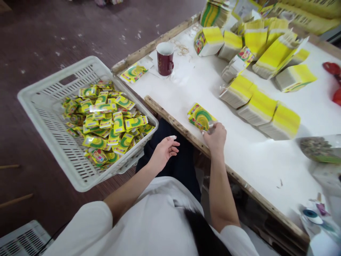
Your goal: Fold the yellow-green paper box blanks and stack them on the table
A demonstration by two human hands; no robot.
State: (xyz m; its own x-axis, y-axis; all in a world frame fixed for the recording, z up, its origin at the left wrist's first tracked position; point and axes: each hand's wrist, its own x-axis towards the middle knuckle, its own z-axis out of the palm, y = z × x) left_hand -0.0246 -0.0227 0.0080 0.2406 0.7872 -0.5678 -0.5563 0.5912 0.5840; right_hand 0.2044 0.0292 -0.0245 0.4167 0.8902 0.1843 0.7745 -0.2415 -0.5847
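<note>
My right hand [215, 137] rests on the white table [186, 85] near its wooden front edge, fingers pinched on a corner of a yellow-green packet [200, 116] lying flat there. My left hand [165, 149] hovers over my lap between the table and a white plastic crate [48, 110], fingers loosely spread and holding nothing. The crate holds several filled yellow-green packets [106, 121].
Stacks of flat yellow packets [261, 106] fill the right and far side of the table. A dark red mug [165, 58] stands near the far left corner, beside a loose packet [133, 73] and rubber bands [182, 49]. A clear bag [317, 149] lies at right.
</note>
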